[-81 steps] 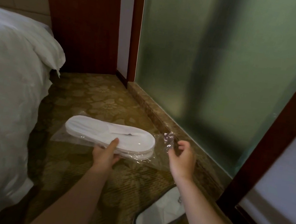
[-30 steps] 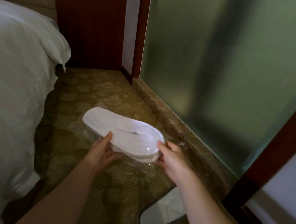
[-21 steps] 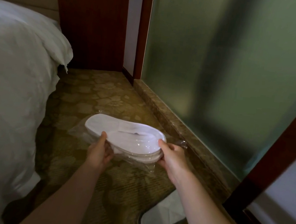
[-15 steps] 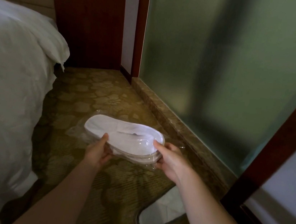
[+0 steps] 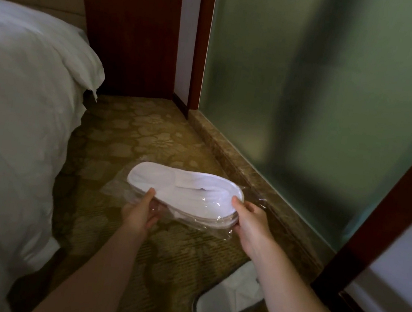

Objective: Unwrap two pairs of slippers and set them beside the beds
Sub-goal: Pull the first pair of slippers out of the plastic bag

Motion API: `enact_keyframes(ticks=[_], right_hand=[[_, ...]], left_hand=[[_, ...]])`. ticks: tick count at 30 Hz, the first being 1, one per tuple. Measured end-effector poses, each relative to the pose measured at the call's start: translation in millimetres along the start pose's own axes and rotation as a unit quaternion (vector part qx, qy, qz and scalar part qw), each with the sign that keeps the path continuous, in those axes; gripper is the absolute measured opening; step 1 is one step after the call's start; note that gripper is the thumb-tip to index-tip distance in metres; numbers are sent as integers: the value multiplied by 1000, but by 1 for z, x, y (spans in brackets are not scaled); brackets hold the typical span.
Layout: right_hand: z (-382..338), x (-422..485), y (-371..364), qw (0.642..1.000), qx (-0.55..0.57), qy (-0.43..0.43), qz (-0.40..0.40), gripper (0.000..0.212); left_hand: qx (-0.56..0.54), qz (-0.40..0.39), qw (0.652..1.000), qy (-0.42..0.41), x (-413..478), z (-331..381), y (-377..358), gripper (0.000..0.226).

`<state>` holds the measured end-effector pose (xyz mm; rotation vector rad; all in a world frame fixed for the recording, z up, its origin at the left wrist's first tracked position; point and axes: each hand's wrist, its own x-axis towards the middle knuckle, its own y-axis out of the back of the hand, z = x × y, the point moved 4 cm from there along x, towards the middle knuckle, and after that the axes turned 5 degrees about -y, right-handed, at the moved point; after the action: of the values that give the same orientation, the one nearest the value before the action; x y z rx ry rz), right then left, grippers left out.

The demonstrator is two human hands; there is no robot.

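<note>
The pair of slippers (image 5: 184, 192) is soft, matt white cloth inside a clear, glossy plastic wrapper (image 5: 116, 191) that crinkles and catches the light. Left of it the bed (image 5: 13, 117) is covered in smooth matt white fabric, and beneath it the carpet (image 5: 133, 141) is a dull, patterned pile. To the wrapper's right stand frosted glass (image 5: 313, 91), a polished stone sill (image 5: 238, 160) and glossy reddish wood panelling (image 5: 132, 28).

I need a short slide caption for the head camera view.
Both hands, left and right, hold wrapped white slippers beside the bed.
</note>
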<state>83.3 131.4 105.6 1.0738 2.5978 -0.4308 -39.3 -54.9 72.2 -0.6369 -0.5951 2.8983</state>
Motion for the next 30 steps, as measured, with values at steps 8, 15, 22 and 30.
enact_keyframes(ticks=[8,15,22,30], right_hand=[[1,0,8,998,40,-38,-35,14],[-1,5,22,999,29,-29,-8,9],[10,7,37,998,18,-40,39,25],[-4,6,41,995,44,19,91,10]], left_hand=[[63,-43,996,41,-1,1,-3,43],[121,-39,992,18,7,-1,-6,41],[179,1,984,17,19,-13,5,41],[122,-7,993,2,25,-8,-11,33]])
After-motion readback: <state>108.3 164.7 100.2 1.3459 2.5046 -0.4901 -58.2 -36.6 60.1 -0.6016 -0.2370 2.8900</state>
